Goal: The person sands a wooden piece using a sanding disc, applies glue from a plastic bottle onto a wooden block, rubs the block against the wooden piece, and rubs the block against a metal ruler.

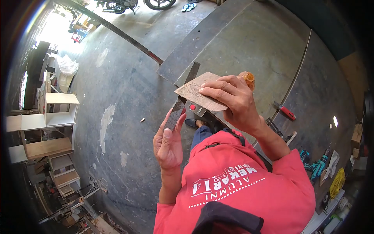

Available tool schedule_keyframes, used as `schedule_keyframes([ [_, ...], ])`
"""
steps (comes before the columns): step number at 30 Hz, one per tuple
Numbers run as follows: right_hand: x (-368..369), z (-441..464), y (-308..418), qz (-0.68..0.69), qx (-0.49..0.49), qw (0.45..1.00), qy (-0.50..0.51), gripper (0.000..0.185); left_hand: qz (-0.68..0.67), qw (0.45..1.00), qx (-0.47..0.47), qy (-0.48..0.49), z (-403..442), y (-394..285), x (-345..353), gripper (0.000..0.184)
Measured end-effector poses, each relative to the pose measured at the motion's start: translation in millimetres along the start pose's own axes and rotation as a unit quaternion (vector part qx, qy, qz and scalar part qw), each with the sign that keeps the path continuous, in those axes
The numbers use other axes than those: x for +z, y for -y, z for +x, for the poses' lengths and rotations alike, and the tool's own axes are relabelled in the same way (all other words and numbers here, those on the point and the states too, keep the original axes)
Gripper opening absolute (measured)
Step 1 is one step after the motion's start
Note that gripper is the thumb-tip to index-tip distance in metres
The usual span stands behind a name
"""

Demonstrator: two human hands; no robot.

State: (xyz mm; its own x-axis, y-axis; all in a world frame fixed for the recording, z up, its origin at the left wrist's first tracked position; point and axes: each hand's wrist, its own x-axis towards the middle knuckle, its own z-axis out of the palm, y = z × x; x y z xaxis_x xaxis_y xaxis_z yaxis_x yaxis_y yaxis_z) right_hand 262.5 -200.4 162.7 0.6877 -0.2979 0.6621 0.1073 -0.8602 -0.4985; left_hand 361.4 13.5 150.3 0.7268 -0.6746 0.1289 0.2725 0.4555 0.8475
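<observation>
My left hand [169,147] is closed around the lower end of a long, dark, flat metal strip [178,113], with the thumb along its face. The strip tilts up and away from me. My right hand [237,97] grips a thin brown flat piece [198,89] with a rough, stained surface, fingers on top and thumb hidden. This piece lies across the middle of the strip and seems to touch it. Just beyond my right knuckles is an orange-brown container [247,79] with a round opening. A red button [193,107] shows below the brown piece.
On the grey worktop [249,43] to the right lie a red-handled tool [287,112] and a teal cordless drill [320,165]. Wooden shelf units [48,146] stand at left. Part of a motorcycle [128,6] is at the back, near sandals [189,7].
</observation>
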Motion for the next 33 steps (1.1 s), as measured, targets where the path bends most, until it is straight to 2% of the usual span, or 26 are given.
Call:
schedule_keyframes([
  [7,-2.7,-3.4,3.8,0.009,-0.025,1.000,0.016,0.034,-0.044,0.999,-0.015,0.011,-1.0,3.7,1.4,0.060],
  [11,-5.0,-4.2,8.0,0.018,-0.031,0.999,0.020,0.034,-0.038,0.999,-0.035,-0.016,-2.7,6.1,1.6,0.062],
  [17,-4.0,-4.7,13.5,0.029,-0.034,0.999,0.024,0.033,-0.021,0.998,-0.041,-0.041,-5.3,12.3,-1.7,0.053],
  [21,-4.7,-2.6,8.2,0.084,-0.010,0.995,0.044,0.036,0.056,0.996,-0.045,-0.049,-3.6,9.3,0.6,0.051],
  [23,-3.8,-4.0,3.1,0.198,0.049,0.977,0.057,0.041,0.098,0.992,-0.058,-0.062,-2.9,4.1,6.3,0.051],
  [24,-4.6,-4.4,3.1,0.198,0.048,0.977,0.058,0.041,0.141,0.984,-0.077,-0.074,-3.0,0.9,9.8,0.050],
  [26,-6.3,-5.1,3.0,0.387,0.229,0.887,0.102,0.042,0.182,0.975,-0.094,-0.087,-2.2,-1.8,13.9,0.048],
  [27,-12.1,-3.9,2.0,0.419,0.287,0.850,0.139,0.038,0.235,0.968,-0.057,-0.070,-0.5,-1.6,15.5,0.048],
  [31,-9.5,-11.1,-7.5,0.456,0.301,0.825,0.141,0.033,0.346,0.937,0.052,-0.020,5.2,0.6,15.0,0.047],
  [33,-9.5,-12.5,-9.1,0.476,0.318,0.805,0.156,0.031,0.364,0.929,0.073,-0.013,8.2,1.6,16.9,0.047],
])
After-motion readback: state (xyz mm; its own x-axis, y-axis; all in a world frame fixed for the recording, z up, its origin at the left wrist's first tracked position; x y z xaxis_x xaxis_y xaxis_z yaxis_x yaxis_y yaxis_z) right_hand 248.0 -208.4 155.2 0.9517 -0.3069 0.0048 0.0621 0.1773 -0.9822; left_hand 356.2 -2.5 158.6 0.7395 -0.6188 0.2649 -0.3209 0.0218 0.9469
